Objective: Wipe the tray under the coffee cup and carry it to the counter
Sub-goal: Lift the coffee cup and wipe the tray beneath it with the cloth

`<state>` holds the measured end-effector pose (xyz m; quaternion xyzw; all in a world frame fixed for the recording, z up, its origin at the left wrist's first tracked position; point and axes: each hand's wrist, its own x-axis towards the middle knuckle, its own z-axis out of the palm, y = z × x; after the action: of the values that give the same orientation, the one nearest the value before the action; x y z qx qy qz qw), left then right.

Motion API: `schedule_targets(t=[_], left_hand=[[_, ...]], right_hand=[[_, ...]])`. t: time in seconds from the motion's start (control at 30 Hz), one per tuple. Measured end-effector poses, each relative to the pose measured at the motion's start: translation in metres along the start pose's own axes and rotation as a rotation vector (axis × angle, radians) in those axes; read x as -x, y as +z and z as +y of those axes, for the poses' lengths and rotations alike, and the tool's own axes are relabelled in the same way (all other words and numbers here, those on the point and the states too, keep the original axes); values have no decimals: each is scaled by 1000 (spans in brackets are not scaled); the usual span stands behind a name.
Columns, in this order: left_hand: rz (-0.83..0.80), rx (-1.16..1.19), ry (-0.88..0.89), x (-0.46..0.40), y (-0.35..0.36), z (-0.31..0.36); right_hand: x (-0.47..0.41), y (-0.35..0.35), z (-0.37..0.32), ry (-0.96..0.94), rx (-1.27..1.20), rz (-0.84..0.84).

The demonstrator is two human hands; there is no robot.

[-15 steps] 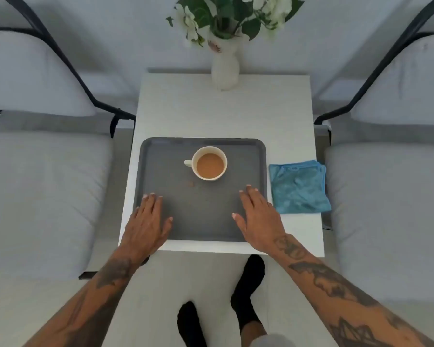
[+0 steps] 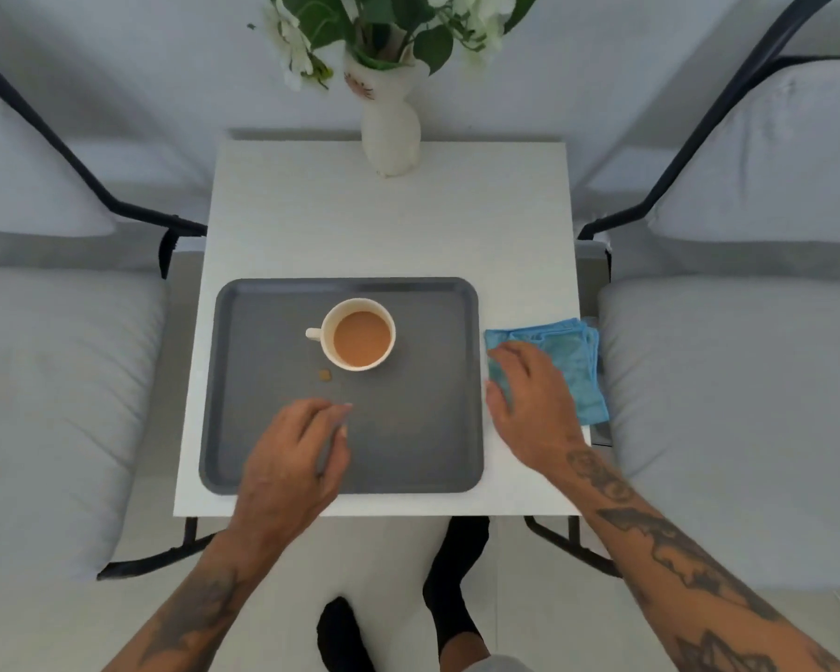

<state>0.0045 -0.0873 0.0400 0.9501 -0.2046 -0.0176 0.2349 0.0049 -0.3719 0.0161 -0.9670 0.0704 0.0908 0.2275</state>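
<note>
The right hand (image 2: 529,409) lay with fingers (image 2: 508,354) spread on the cloth (image 2: 571,361), holding nothing yet and needing to pinch a fold beneath the fingertips, while the left hand (image 2: 292,458), loosely curled and empty, hovered short of the cup (image 2: 360,334).

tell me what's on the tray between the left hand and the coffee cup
In the head view, one small brown crumb or spill spot lies on the grey rectangular tray between the left hand and the white cup of milky coffee; the rest is bare.

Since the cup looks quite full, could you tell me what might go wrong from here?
1. The cup sits on the tray, nearly full; wiping around it or lifting the tray could slop coffee.
2. The brown spot lies close beside the cup, so the cloth under the right hand may nudge it.
</note>
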Motion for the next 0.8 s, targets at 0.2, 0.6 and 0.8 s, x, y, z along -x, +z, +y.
schedule_targets(t=[0.2, 0.6, 0.8], left_hand=[[-99, -19, 208, -108, 75, 96], [-368, -368, 152, -159, 151, 117], [-362, -280, 113, -161, 151, 119]], right_hand=[[-46, -43, 82, 180, 166, -112], [-65, -31, 118, 196, 89, -218], [-58, -27, 124, 81, 49, -169]])
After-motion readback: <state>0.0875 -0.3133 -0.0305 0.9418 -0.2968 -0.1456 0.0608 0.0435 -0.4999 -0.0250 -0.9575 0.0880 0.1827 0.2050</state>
